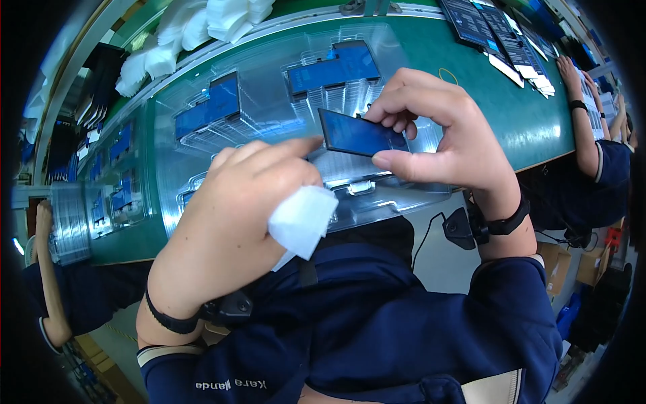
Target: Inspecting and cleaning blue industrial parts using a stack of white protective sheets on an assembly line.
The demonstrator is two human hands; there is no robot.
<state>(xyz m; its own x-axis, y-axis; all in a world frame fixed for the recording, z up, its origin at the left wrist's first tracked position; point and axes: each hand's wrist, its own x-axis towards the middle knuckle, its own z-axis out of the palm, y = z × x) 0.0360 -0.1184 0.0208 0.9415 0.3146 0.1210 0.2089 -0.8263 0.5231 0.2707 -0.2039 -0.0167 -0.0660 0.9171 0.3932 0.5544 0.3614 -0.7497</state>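
My right hand (441,128) holds a thin dark blue glass panel (356,133) by its right end, pinched between thumb and fingers, above a clear plastic tray (269,114). My left hand (235,209) clutches a folded white wipe (303,219) in the palm, and its index finger reaches to the panel's left edge. Both wrists wear black straps.
The clear tray lies on a green bench (484,87) and carries blue panels (340,64) in its slots. White wipes (195,27) are piled at the back. More trays (70,222) stand at the left. Other people's arms show at far left (47,269) and far right (582,128).
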